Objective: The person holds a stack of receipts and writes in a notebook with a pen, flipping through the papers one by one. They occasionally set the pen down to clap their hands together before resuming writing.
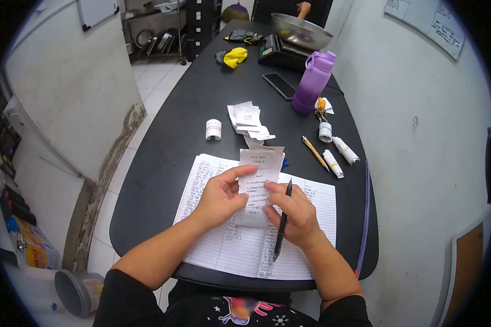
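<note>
Printed paper slips are held upright over an open lined notebook. My left hand grips their left edge between thumb and fingers. On the right edge, the fingertips of my right hand press against the paper, and a black pen rests between its fingers, tip down toward the notebook. Handwriting fills parts of both notebook pages. Just beyond the held slips lies a loose pile of white slips, with a curled slip to its left.
On the black table stand a purple bottle, a phone, rolled papers, a wooden pen and yellow-grey gloves. A metal bowl sits on a scale at the far end, near another person's hand.
</note>
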`<state>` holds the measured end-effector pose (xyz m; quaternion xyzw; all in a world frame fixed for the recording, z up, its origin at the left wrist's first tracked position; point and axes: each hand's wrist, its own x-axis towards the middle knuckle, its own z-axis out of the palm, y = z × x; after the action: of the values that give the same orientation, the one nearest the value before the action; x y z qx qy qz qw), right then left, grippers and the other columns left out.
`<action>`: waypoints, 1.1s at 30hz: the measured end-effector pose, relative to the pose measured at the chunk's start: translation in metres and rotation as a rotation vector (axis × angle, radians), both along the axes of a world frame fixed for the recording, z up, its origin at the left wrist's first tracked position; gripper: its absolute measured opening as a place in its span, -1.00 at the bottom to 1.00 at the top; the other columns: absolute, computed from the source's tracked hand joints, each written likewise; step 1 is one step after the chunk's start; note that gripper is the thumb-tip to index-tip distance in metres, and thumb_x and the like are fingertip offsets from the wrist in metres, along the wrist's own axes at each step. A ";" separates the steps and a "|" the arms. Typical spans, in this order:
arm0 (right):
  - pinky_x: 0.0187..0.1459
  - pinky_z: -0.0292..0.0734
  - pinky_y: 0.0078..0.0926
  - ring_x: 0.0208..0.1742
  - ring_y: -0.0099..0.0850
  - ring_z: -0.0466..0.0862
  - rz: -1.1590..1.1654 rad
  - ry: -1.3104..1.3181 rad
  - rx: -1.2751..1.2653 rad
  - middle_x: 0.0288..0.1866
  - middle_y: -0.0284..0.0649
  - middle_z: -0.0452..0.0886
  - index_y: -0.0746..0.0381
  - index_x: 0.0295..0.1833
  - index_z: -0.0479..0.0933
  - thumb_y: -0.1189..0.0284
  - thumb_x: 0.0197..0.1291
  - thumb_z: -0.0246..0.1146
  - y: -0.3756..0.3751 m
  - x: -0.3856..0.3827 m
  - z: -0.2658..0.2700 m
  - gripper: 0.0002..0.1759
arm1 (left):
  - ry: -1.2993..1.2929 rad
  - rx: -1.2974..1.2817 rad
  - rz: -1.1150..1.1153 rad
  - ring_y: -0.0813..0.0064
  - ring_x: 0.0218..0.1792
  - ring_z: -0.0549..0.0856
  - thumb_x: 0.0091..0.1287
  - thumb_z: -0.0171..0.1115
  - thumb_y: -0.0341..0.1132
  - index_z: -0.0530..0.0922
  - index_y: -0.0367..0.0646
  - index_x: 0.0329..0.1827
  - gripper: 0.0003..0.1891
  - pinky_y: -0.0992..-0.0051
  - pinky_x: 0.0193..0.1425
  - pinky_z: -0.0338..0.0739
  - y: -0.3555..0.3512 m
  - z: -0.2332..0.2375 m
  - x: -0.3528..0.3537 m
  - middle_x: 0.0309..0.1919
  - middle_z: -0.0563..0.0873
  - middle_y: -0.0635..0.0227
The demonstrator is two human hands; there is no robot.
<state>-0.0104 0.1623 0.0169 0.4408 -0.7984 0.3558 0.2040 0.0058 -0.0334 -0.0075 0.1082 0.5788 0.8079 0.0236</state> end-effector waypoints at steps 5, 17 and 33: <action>-0.05 0.57 -0.30 -0.05 -0.10 0.62 -0.004 0.012 0.000 0.02 -0.02 0.61 0.28 -0.18 0.48 0.62 -0.08 0.38 0.000 -0.001 -0.001 -0.70 | 0.014 -0.016 -0.001 0.47 0.13 0.57 0.13 0.11 -0.67 0.33 -0.35 0.32 -0.41 0.47 0.23 0.49 -0.001 -0.002 -0.002 0.17 0.53 0.18; -0.15 0.57 -0.33 -0.14 -0.13 0.63 -0.028 0.049 -0.027 -0.01 0.00 0.62 0.29 -0.19 0.49 0.65 -0.14 0.39 -0.002 -0.001 -0.006 -0.66 | -0.026 0.005 -0.075 0.44 0.16 0.56 0.10 0.11 -0.70 0.27 -0.34 0.36 -0.34 0.46 0.26 0.49 -0.001 -0.001 -0.002 0.22 0.47 0.16; -0.42 0.39 -0.59 -0.46 -0.57 0.48 -0.120 -0.501 -0.718 -0.45 -0.26 0.52 0.28 -0.23 0.49 0.28 0.46 -0.04 0.045 0.008 0.016 -0.67 | 0.028 -0.138 -0.026 0.45 0.10 0.60 0.09 0.08 -0.72 0.34 -0.28 0.33 -0.37 0.50 0.24 0.49 0.002 -0.007 -0.005 0.12 0.57 0.18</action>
<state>-0.0022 0.2074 0.0331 0.1949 -0.6732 0.6940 0.1647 0.0011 -0.0310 -0.0142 0.1250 0.6321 0.7640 0.0337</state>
